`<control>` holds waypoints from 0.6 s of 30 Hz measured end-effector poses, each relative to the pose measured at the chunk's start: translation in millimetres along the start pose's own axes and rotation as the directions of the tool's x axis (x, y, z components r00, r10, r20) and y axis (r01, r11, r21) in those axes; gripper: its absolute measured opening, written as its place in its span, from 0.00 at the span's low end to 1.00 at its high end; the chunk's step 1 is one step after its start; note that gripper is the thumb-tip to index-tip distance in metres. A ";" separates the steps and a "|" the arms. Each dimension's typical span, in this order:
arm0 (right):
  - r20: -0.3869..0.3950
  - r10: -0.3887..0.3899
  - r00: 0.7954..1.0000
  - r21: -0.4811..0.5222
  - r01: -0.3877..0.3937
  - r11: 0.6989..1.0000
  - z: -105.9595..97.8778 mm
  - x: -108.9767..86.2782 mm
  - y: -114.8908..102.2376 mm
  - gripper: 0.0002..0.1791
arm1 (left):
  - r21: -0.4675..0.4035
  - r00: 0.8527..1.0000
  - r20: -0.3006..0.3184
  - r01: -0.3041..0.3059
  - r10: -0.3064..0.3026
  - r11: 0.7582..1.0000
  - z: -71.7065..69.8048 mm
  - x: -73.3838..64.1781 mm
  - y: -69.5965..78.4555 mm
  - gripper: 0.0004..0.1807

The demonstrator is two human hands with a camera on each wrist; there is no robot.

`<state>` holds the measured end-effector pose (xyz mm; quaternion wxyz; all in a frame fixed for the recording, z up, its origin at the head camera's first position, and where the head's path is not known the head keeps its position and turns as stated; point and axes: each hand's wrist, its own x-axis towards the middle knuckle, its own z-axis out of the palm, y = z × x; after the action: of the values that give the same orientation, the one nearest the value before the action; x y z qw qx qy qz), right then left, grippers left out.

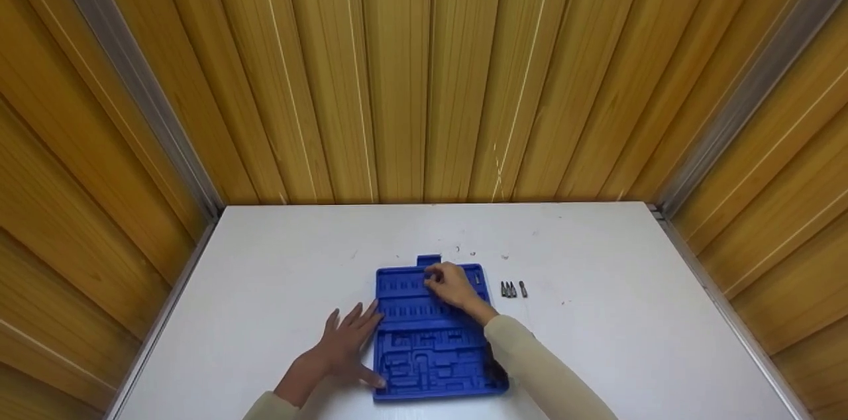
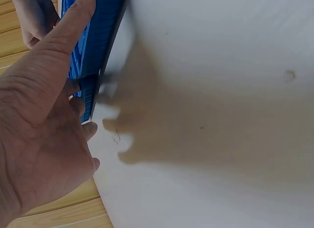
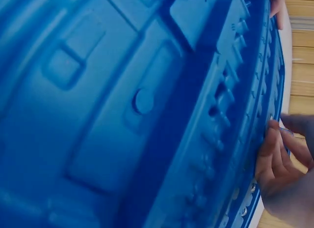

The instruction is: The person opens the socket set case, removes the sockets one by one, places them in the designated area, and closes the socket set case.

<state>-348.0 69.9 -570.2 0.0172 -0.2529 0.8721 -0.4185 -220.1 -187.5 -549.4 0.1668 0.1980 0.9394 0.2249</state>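
We see the blue case point(image 1: 430, 325) lying open and flat on the white tabletop point(image 1: 265, 261), its moulded recesses facing up, which leaves every slot reachable from above. The left hand point(image 1: 341, 350) rests against its left side with fingers spread and straight: the thumb lies on the rim near the close corner, the other fingertips meet the edge farther up. We take this as bracing, since so light a case could slide under small pushes.

The right hand point(image 1: 454, 285) is over the far half, its fingers curled in to the thumb. In the right wrist view we make out a glint at the tips, which we judge to be a pinched bit point(image 3: 271, 118), held by its end, perhaps so its body can line up with a slot.

To the right, just beyond the case, we see 3 dark bits point(image 1: 509, 289) side by side and 1 separate bit point(image 1: 523, 289), apparently laid within the right hand's easy reach.
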 end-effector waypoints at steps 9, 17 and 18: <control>0.012 0.153 0.988 -0.138 -0.150 0.979 3.6 2.7 -5.6 0.13 | -0.012 1.000 -0.001 -0.013 0.013 1.000 -2.4 -1.6 3.5 0.69; 0.063 0.173 0.983 -0.183 -0.159 0.970 4.0 3.5 -5.3 0.13 | 0.041 1.000 0.002 -0.008 0.008 0.999 -0.3 0.6 1.0 0.69; 0.066 0.168 0.984 -0.180 -0.153 0.972 3.6 3.4 -4.9 0.12 | 0.045 1.000 0.004 -0.005 0.005 0.999 -0.1 1.0 1.0 0.69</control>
<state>-348.0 63.1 -568.3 0.0638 -0.1986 0.9216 -0.3272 -220.7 -186.3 -549.1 0.1635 0.2045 0.9433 0.2039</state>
